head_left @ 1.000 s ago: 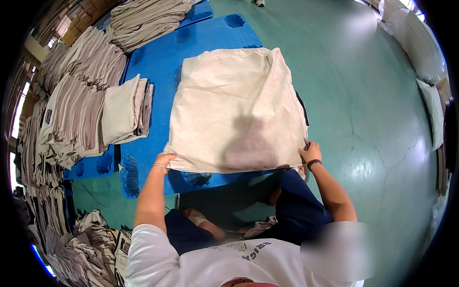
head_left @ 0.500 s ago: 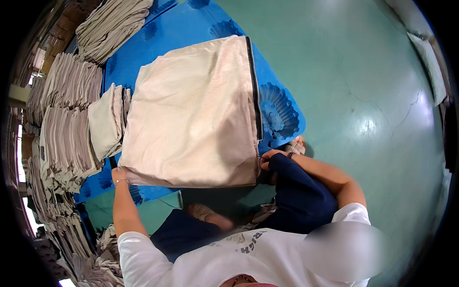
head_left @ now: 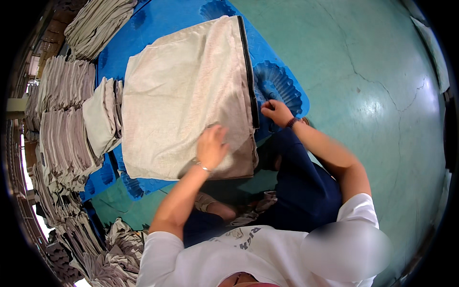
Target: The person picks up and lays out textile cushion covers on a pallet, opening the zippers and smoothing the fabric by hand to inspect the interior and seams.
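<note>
A large beige fabric cover (head_left: 177, 91), with a dark zipper (head_left: 246, 62) along its right edge, lies spread on a blue moulded plastic surface (head_left: 165, 21). My left hand (head_left: 213, 146) is over the lower right part of the cover, fingers apart and slightly blurred, holding nothing I can see. Just right of the zipper's lower half, my right hand (head_left: 277, 112) is closed, thumb and fingers pinched together beside a shell-shaped recess. A small dark bit shows at those fingertips, too small to name.
Folded beige covers (head_left: 103, 117) stand left of the spread one. Tall stacks of similar fabric (head_left: 67, 138) line the left side, with another pile (head_left: 98, 28) at the far left. Crumpled cloth (head_left: 124, 244) lies low on the left. Green floor (head_left: 354, 95) stretches to the right.
My left hand has left the cover's lower left corner and moved right across the fabric. My right hand has moved up from the lower right corner to beside the zipper.
</note>
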The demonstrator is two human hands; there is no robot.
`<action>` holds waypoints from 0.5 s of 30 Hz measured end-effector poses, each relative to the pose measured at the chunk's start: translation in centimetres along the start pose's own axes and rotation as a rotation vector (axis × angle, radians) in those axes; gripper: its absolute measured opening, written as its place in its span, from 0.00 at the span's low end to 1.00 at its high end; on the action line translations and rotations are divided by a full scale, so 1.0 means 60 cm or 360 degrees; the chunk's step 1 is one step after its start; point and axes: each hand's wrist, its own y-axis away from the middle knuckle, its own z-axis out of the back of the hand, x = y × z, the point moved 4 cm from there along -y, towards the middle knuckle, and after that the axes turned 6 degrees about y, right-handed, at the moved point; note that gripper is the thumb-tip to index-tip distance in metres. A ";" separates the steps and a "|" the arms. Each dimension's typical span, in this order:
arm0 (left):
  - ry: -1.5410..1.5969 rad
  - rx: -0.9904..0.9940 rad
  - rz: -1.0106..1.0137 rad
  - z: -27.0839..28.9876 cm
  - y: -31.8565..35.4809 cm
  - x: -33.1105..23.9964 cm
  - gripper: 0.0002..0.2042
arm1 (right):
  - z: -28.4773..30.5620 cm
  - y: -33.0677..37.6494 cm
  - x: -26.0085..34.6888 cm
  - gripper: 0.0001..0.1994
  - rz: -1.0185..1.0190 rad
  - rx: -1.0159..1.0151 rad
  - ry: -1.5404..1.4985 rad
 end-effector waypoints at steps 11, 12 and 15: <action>-0.0143 -0.0045 0.0078 -0.092 -0.073 -0.078 0.27 | 0.001 -0.076 0.080 0.16 -0.0051 -0.0127 0.0836; -0.0166 -0.0027 0.0147 -0.094 -0.076 -0.081 0.26 | -0.001 -0.074 0.082 0.15 -0.0082 -0.0122 0.0846; -0.0131 -0.0013 0.0295 -0.103 -0.087 -0.066 0.22 | 0.002 -0.070 0.080 0.13 -0.0145 -0.0158 0.0837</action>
